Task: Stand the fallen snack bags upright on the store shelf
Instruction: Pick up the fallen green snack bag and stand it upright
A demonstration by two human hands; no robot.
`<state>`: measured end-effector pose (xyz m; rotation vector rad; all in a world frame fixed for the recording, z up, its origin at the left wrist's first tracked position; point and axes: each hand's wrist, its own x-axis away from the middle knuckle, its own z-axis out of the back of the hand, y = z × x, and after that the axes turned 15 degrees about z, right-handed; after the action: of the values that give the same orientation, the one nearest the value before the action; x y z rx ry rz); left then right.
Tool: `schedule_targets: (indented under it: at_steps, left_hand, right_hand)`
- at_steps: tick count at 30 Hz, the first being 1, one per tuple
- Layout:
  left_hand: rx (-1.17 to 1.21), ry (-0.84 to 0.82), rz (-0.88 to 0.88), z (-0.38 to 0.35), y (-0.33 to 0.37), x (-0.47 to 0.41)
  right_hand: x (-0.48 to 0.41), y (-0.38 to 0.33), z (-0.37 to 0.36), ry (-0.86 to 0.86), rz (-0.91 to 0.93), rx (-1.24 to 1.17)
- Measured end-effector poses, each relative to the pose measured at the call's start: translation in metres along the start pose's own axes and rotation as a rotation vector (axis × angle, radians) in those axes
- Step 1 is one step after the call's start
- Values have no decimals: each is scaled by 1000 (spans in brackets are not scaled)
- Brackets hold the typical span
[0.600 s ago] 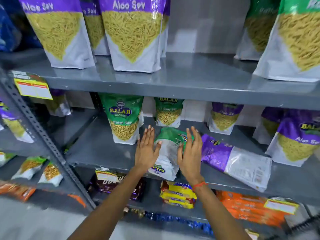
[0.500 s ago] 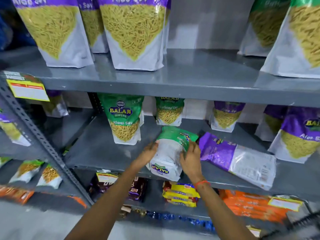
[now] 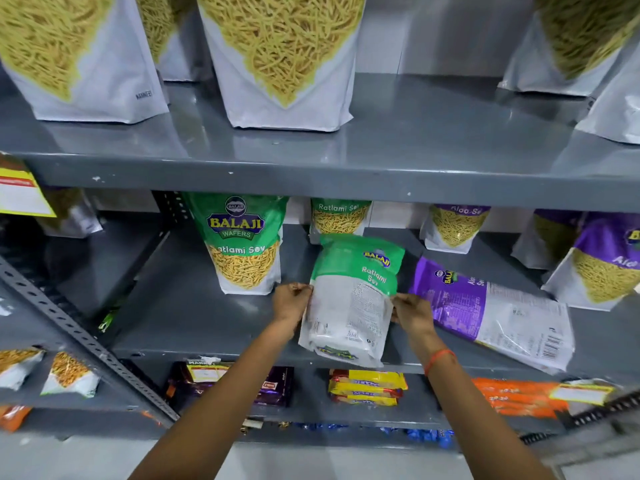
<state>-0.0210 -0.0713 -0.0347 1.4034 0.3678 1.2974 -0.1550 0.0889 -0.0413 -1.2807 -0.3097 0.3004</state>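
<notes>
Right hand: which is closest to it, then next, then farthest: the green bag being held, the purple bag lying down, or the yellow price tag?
From the right hand:
1. Green Ratlami Sev bag, pinched at its edge, touching the hand.
2. Fallen purple Aloo Sev bag, lying flat just to the right.
3. Yellow price tag, far left on the upper shelf's edge.

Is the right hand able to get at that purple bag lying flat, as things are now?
Probably yes, once freed. The right hand is pinching the green bag, but the fallen purple bag lies just beside it with nothing between them.
</notes>
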Motion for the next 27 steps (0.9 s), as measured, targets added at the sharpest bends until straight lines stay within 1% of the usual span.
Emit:
schedule_targets:
  at_steps: [2, 4, 6, 8, 11, 14, 15, 16, 18, 20, 22, 24, 27]
  left_hand:
    - [45, 1, -80, 3, 3, 2]
    - [47, 18, -189, 5, 12, 3]
    - [46, 69, -278, 6, 22, 3]
    - [30, 94, -318, 7, 30, 4]
    - [25, 92, -329, 6, 32, 4]
    - [30, 169, -356, 0, 18, 20]
    - [18, 169, -382, -6, 9, 29]
    - [-19, 154, -430, -12, -1, 38]
    - [-167, 88, -511, -27, -18, 52]
    - [-280, 41, -533, -37, -27, 58]
    - [-321, 57, -514, -41, -31, 59]
    - [-303, 66, -480, -41, -34, 56]
    - [-268, 11, -412, -40, -32, 49]
  right_hand:
    - [-1, -7, -1, 86, 203, 106]
    - [-5, -21, -4, 152, 368, 133]
    - [-11, -34, -8, 183, 485, 126]
    - [-21, -39, -11, 186, 539, 52]
    - [-27, -32, -14, 152, 560, 22]
    - [-33, -24, -14, 75, 548, -51]
    - [-35, -22, -14, 38, 524, -70]
    - [-39, -21, -13, -2, 488, -86]
    - [-47, -20, -13, -105, 406, -115]
    - [-51, -19, -12, -248, 317, -143]
    - [-50, -15, -8, -328, 272, -153]
    - [-49, -10, -2, -338, 284, -137]
    - [-39, -7, 4, -430, 317, -67]
